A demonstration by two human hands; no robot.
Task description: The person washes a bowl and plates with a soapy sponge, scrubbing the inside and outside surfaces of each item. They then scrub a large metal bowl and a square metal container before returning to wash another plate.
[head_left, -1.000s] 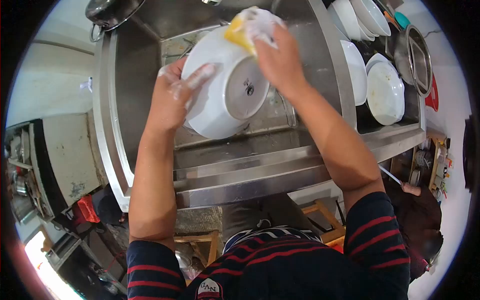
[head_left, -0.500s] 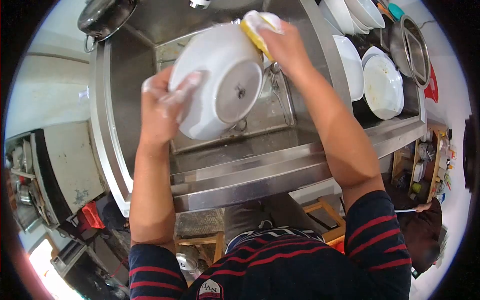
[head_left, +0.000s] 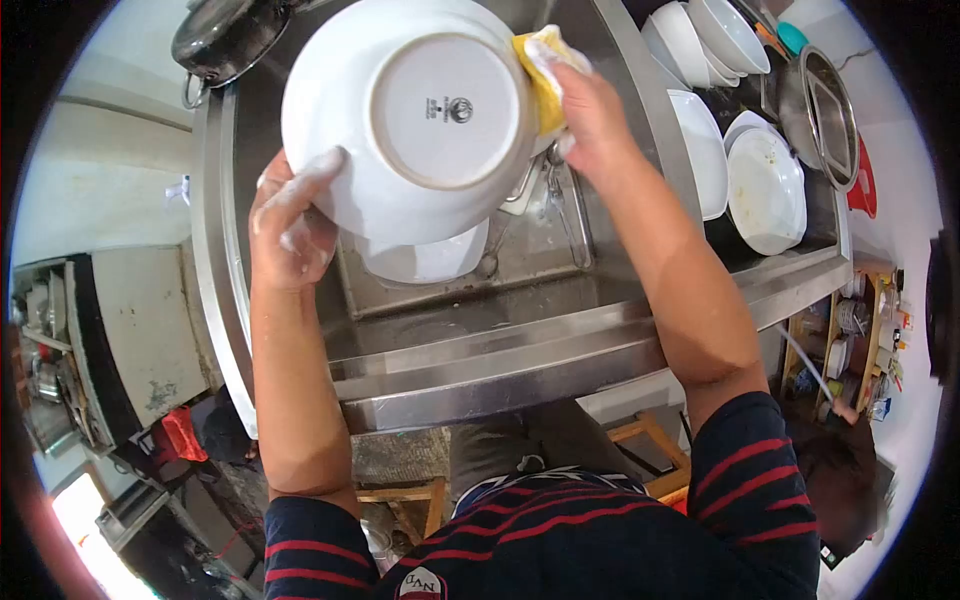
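Observation:
A large white bowl (head_left: 340, 110) is held up over the metal sink (head_left: 400, 305), its round base with a dark printed mark facing me. My left hand (head_left: 295, 215), soapy, grips the bowl's left side with the thumb on the outer wall and the fingers behind it. At the bowl's right edge, my right hand (head_left: 592, 115) is closed on a yellow sponge (head_left: 545, 90) covered in white foam, which touches the bowl. Below the bowl, a white dish (head_left: 430, 258) and metal cutlery (head_left: 570, 215) lie in the sink.
A dark pot (head_left: 228, 40) stands at the sink's upper left corner. On the right counter are stacked white bowls (head_left: 675, 45), a stained white dish (head_left: 765, 190) and a steel basin (head_left: 830, 115). Another person (head_left: 840, 470) is at the far right, holding a long thin object.
The bowl has moved up and left and turned so its base faces me more fully. The sponge stays at its right edge. The white dish beneath is now exposed.

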